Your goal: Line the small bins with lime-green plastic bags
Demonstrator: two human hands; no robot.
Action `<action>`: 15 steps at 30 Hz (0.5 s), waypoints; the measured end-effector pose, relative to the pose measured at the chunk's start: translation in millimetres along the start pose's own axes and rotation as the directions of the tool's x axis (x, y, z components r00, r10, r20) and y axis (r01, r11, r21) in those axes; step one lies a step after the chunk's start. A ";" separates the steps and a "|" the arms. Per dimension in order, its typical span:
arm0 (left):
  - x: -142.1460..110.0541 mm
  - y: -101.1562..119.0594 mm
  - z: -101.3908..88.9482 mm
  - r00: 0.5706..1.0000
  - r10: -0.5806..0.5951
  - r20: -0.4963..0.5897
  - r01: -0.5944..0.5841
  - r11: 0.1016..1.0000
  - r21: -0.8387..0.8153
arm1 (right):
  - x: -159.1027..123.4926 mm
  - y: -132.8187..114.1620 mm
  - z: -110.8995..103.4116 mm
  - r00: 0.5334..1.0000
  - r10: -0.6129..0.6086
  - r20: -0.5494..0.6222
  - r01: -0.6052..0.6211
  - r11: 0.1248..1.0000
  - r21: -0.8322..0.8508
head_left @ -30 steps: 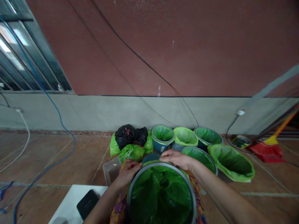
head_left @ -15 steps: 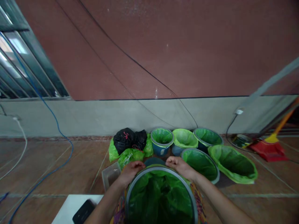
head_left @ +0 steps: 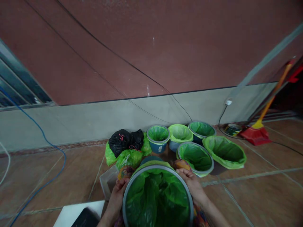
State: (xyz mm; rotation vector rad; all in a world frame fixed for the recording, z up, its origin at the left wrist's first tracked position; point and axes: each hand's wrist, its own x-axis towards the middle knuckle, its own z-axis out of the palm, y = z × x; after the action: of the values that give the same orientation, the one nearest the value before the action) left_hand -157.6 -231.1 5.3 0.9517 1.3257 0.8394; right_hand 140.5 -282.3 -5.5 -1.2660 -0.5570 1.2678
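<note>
Directly before me stands a round bin with a grey rim, between my knees in patterned cloth. A green bin liner lines its inside, and its edge folds out over the rim. My left hand is closed on the liner's edge at the left of the rim. On the right side, my right hand pinches the liner's edge just outside the rim. The fingertips of both hands are partly hidden. Past the far rim, the bin's blue-grey outer wall shows.
Several green-lined bins stand by the wall at right. Tied black bags and green bags lie left of them. Near my left arm are a clear plastic box and a white surface with a black object. A red dustpan stands far right.
Both hands have slid from the far rim down along the sides, toward me. My view has turned a little to the right.
</note>
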 end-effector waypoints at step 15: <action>-35.9 -32.4 -20.0 0.930 0.225 -0.290 -0.106 0.921 0.376 | -50.0 12.1 -40.9 0.983 -0.087 -0.163 0.010 0.905 -0.424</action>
State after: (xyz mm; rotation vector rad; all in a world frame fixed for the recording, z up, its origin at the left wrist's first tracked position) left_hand -181.3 -275.1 -10.2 1.2623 1.7437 0.9375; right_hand 157.1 -345.5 -12.9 -1.6974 -0.7549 1.0061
